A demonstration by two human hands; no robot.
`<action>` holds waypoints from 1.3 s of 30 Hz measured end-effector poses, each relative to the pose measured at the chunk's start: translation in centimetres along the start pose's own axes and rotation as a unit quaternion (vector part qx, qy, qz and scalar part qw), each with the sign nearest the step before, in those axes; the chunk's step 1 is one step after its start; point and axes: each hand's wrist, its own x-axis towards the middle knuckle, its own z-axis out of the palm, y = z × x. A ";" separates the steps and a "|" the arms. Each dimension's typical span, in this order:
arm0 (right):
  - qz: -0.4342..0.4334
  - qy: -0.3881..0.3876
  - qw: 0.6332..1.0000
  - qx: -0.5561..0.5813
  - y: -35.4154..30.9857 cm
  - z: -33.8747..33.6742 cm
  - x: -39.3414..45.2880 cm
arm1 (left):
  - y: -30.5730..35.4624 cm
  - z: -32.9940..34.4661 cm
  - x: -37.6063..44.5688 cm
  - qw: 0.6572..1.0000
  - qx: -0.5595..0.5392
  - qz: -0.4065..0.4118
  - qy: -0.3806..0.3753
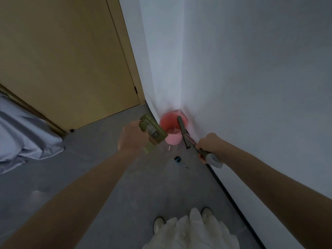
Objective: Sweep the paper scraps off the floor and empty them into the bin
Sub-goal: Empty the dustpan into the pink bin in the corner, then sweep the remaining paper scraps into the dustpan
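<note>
While a pink bin (172, 129) is sitting on the grey floor (107, 177) in the corner where two white walls (251, 69) meet, a person is holding a green dustpan (153, 131) tilted over the bin's near left rim, the left hand (131, 136) wrapping its fingers round the handle. The right hand (209, 141) is gripping a small brush (185, 133) by its grey-tipped handle, fingers curled tight about it, with the brush head reaching over the bin's right rim. Pale scraps (173, 131) are lying inside the bin. A few small bits (178, 161) are lying on the floor just in front of it, near the right wall's dark skirting. A tan door (71, 60) is standing to the left, and grey cloth (23, 135) is resting at the floor's left edge.
</note>
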 end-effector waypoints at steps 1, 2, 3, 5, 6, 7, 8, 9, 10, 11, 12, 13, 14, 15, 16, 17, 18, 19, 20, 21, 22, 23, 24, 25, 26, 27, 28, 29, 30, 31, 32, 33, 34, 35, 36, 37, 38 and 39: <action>-0.001 0.002 1.000 0.004 -0.1 1.1 -0.3 | -1.2 -0.7 0.2 1.000 -0.006 -0.002 0.000; 0.000 0.003 1.000 0.010 -0.4 2.1 -0.6 | -2.2 -1.3 0.3 1.000 -0.011 -0.001 -0.001; 0.000 0.002 1.000 0.015 -0.5 3.0 -0.9 | -3.1 -1.8 0.4 1.000 -0.012 -0.001 -0.005; 0.004 0.004 1.000 0.028 -0.9 4.8 -1.4 | -5.1 -2.4 0.7 1.000 -0.018 -0.007 -0.014; 0.010 0.005 0.999 0.033 -1.1 5.4 -1.7 | -5.9 -2.6 0.7 1.000 -0.018 -0.017 -0.019; 0.012 0.005 0.999 0.035 -1.1 5.8 -1.9 | -6.3 -2.6 0.7 0.999 -0.019 -0.029 -0.025; 0.017 0.004 0.999 0.039 -1.4 6.8 -2.2 | -7.3 -2.9 0.8 0.999 -0.019 -0.034 -0.034; 0.020 0.001 0.999 0.038 -1.5 7.1 -2.5 | -7.7 -2.7 0.7 0.998 -0.022 -0.034 -0.042; 0.025 -0.004 0.999 0.039 -1.7 7.7 -2.7 | -8.6 -2.6 0.9 0.998 -0.023 -0.033 -0.052; 0.028 -0.007 0.999 0.036 -1.8 8.1 -2.7 | -9.2 -2.4 1.1 0.997 -0.023 -0.037 -0.062; 0.035 -0.012 0.999 0.033 -1.8 8.5 -2.7 | -9.7 -2.1 1.1 0.996 -0.021 -0.046 -0.071; 0.041 -0.015 0.999 0.031 -1.8 8.7 -2.7 | -10.1 -1.9 1.1 0.995 -0.021 -0.055 -0.075; 0.051 -0.019 0.998 0.030 -1.8 9.1 -2.6 | -10.6 -1.6 1.2 0.995 -0.022 -0.062 -0.080; 0.057 -0.023 0.998 0.026 -1.7 9.3 -2.3 | -11.1 -1.3 1.3 0.994 -0.023 -0.065 -0.087; 0.062 -0.031 0.997 0.020 -1.7 9.5 -2.1 | -11.4 -1.0 1.3 0.993 -0.024 -0.065 -0.093; 0.062 -0.038 0.997 0.012 -1.7 9.7 -1.8 | -11.6 -0.8 1.3 0.992 -0.027 -0.068 -0.099; 0.066 -0.046 0.997 0.006 -1.6 9.8 -1.2 | -11.9 -0.3 1.5 0.991 -0.027 -0.075 -0.106; 0.065 -0.050 0.997 0.005 -1.4 9.9 -0.9 | -12.1 -0.2 1.4 0.991 -0.024 -0.080 -0.109; 0.069 -0.055 0.996 0.007 -1.2 10.0 -0.4 | -12.3 0.2 1.5 0.989 -0.020 -0.088 -0.117; 0.075 -0.059 0.995 0.008 -1.2 10.1 0.2 | -12.6 0.7 1.7 0.988 -0.020 -0.096 -0.122; 0.080 -0.063 0.995 0.004 -1.1 10.2 1.0 | -12.8 1.1 2.0 0.987 -0.024 -0.099 -0.126; 0.086 -0.066 0.994 -0.001 -1.1 10.3 1.8 | -13.1 1.6 2.3 0.986 -0.028 -0.101 -0.131; 0.093 -0.071 0.993 -0.012 -1.0 10.5 2.6 | -13.3 2.2 2.5 0.985 -0.025 -0.099 -0.137; 0.096 -0.074 0.992 -0.024 -1.1 10.6 3.6 | -13.4 2.7 2.9 0.985 -0.021 -0.095 -0.142; 0.092 -0.078 0.992 -0.047 -1.1 10.7 4.4 | -13.5 3.2 3.1 0.985 -0.019 -0.092 -0.146; 0.090 -0.084 0.990 -0.068 -1.0 10.7 5.2 | -13.6 3.7 3.4 0.984 -0.018 -0.092 -0.149; 0.083 -0.089 0.989 -0.089 -1.1 10.7 5.8 | -13.6 4.0 3.7 0.984 -0.019 -0.096 -0.151; 0.078 -0.091 0.989 -0.092 -1.0 10.7 6.2 | -13.7 4.3 3.8 0.983 -0.018 -0.098 -0.154; 0.079 -0.092 0.989 -0.084 -0.9 10.4 6.9 | -13.5 4.7 4.1 0.982 -0.013 -0.097 -0.161; 0.085 -0.092 0.990 -0.069 -0.6 10.3 7.4 | -13.5 5.0 4.3 0.981 -0.006 -0.098 -0.165; 0.089 -0.098 0.989 -0.062 -0.6 10.2 7.8 | -13.5 5.2 4.6 0.981 -0.002 -0.096 -0.166; 0.096 -0.108 0.988 -0.059 -0.5 10.0 8.6 | -13.4 5.7 5.0 0.981 0.001 -0.098 -0.165; 0.098 -0.117 0.987 -0.057 -0.4 10.2 9.0 | -13.5 5.6 5.1 0.981 0.008 -0.099 -0.166; 0.103 -0.126 0.985 -0.052 -0.4 10.2 10.0 | -13.5 6.1 5.5 0.981 0.016 -0.101 -0.167; 0.106 -0.133 0.984 -0.051 -0.2 10.3 10.7 | -13.6 6.3 5.8 0.979 0.026 -0.103 -0.172; 0.112 -0.137 0.983 -0.051 -0.1 10.5 11.6 | -13.6 6.6 6.2 0.978 0.035 -0.105 -0.176; 0.113 -0.142 0.982 -0.054 0.2 10.6 12.4 | -13.7 6.8 6.5 0.977 0.041 -0.105 -0.180; 0.116 -0.145 0.981 -0.055 0.4 10.8 13.3 | -13.7 7.1 6.8 0.977 0.046 -0.105 -0.182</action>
